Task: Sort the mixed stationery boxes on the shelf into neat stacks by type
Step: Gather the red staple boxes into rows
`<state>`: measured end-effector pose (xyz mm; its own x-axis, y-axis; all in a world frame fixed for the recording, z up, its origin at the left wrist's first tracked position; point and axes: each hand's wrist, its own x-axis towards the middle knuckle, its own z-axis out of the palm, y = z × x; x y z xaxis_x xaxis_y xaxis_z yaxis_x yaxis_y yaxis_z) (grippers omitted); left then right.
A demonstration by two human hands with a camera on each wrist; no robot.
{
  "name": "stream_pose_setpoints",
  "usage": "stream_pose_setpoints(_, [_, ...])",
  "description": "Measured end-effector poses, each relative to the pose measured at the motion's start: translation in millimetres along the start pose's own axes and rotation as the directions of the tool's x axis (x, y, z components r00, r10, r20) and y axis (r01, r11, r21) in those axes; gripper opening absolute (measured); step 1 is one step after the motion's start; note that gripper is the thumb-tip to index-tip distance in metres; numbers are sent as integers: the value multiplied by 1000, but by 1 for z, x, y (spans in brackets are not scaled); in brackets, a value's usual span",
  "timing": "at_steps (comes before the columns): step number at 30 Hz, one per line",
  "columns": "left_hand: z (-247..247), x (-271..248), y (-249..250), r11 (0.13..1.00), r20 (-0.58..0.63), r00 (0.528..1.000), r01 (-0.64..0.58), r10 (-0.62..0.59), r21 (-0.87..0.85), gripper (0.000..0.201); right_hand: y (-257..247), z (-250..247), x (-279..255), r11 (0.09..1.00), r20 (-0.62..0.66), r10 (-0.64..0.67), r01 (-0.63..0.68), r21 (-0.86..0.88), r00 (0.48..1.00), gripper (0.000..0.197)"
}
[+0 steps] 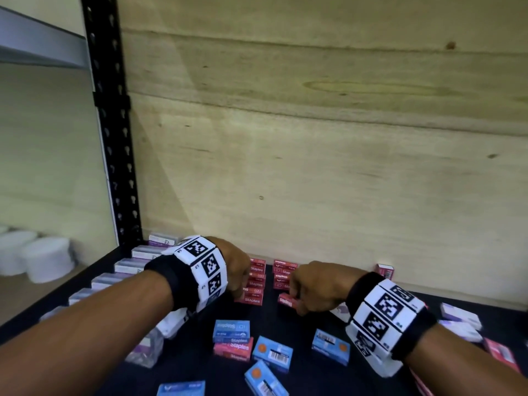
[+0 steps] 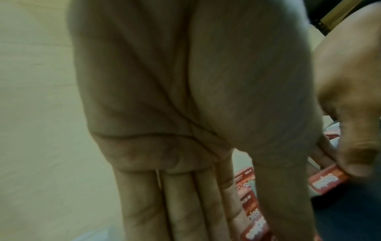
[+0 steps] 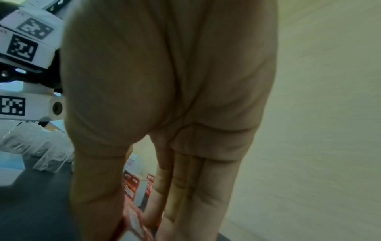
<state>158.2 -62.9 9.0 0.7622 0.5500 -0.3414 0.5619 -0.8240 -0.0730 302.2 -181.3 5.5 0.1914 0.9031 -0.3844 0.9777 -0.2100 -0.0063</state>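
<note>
On the black shelf, two stacks of red staples boxes stand against the wooden back panel, a left stack and a right stack. My left hand is at the left stack, fingers straight down beside it. My right hand pinches a single red staples box between thumb and fingers, just in front of the right stack. That held box also shows at the bottom of the right wrist view. Several blue staples boxes lie loose at the front.
A row of white-and-purple boxes runs along the left edge, with more at the right. One blue box sits on a red box. A clear plastic box lies front left. The black upright stands at the left.
</note>
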Motion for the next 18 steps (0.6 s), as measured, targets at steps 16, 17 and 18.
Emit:
stream_pose_setpoints(16, [-11,-4,20,999,157,987,-17,23,-34,30,-1,2,2,997,-57,12,-8,77,998,18])
stream_pose_setpoints(17, [-11,-3,20,1000,166,986,-13,17,-25,30,-1,2,3,997,-59,9,-5,74,998,16])
stream_pose_setpoints(18, [-11,-4,20,1000,164,986,-9,14,-27,30,-1,3,3,998,-62,7,-2,67,998,15])
